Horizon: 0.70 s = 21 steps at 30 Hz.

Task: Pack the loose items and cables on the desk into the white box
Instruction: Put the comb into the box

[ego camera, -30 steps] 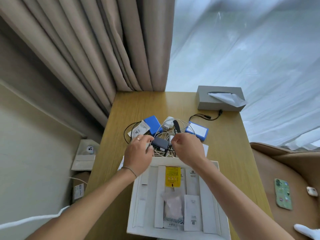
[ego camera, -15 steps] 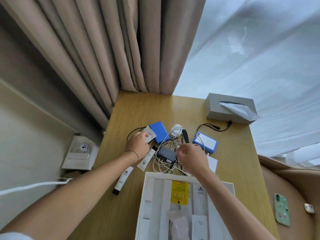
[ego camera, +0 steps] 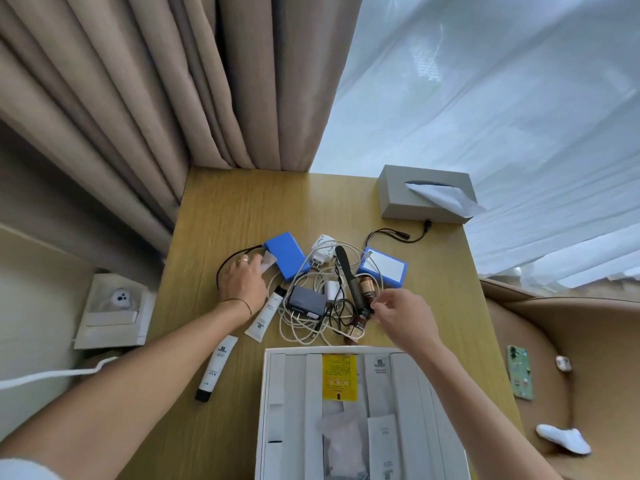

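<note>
The white box lies open at the near edge of the desk, with a yellow card and papers inside. Beyond it is a pile: tangled white cable, grey adapter, black comb, brown batteries, white plug and two blue boxes. My left hand rests on the desk with its fingers touching a small white sachet. My right hand is at the pile's right edge; its thumb and forefinger appear to pinch a cable loop beside the batteries.
Two white tubes lie left of the box. A grey tissue box stands at the back right with a black cable before it. Curtains hang behind the desk. A phone lies on the brown chair to the right.
The view has tilted up and moved in closer. My left hand went from the adapter out to the sachet at the left. My right hand drew back to the right, uncovering the batteries.
</note>
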Motion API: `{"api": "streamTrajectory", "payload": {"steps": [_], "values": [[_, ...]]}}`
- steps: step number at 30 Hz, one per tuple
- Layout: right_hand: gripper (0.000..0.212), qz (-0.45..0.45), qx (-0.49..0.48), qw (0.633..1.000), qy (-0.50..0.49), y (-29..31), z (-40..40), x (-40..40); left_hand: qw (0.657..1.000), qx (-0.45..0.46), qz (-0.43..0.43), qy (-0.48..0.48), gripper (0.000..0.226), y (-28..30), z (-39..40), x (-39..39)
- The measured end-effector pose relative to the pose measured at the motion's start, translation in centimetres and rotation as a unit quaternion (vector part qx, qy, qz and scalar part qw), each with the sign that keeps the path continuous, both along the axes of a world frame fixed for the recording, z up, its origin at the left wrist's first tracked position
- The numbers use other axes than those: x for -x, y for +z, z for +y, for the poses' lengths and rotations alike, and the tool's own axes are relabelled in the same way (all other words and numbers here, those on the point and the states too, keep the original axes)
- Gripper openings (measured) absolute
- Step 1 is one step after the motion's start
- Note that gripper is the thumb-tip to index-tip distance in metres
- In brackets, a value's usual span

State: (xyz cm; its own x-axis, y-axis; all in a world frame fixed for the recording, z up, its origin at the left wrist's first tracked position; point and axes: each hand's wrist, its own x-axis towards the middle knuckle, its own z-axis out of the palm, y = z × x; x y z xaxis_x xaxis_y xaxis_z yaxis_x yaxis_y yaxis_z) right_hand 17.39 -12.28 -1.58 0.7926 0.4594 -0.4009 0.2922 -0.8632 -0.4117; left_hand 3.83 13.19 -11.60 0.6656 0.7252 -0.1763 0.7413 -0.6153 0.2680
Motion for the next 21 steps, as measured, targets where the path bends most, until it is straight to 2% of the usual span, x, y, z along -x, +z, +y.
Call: {"api": "streamTrajectory", "payload": {"steps": [2,6,11,16,21], "values": [[0.02,0.001,0.001,1.0,-0.004,-0.3,0.0,-0.1,0.999,0.013,-0.044,0.027,0.015,0.5,0.1,-0.2],[0.023,-0.005,0.002,1.0,0.003,-0.9,1.1,-0.4,0.987,0.06,-0.129,0.069,0.013,2.3,0.0,0.0],[0.03,-0.003,-0.001,1.0,0.019,-2.2,4.0,-1.3,0.956,0.151,-0.235,0.092,0.034,6.0,-1.5,0.5],[0.042,-0.031,0.002,0.999,0.038,-4.0,6.2,-2.6,0.919,0.249,-0.291,0.094,0.027,9.3,-3.7,1.5],[0.027,-0.052,0.027,0.998,0.038,-5.5,7.5,-3.4,0.886,0.326,-0.3,0.133,0.02,11.5,-5.6,2.3]]}}
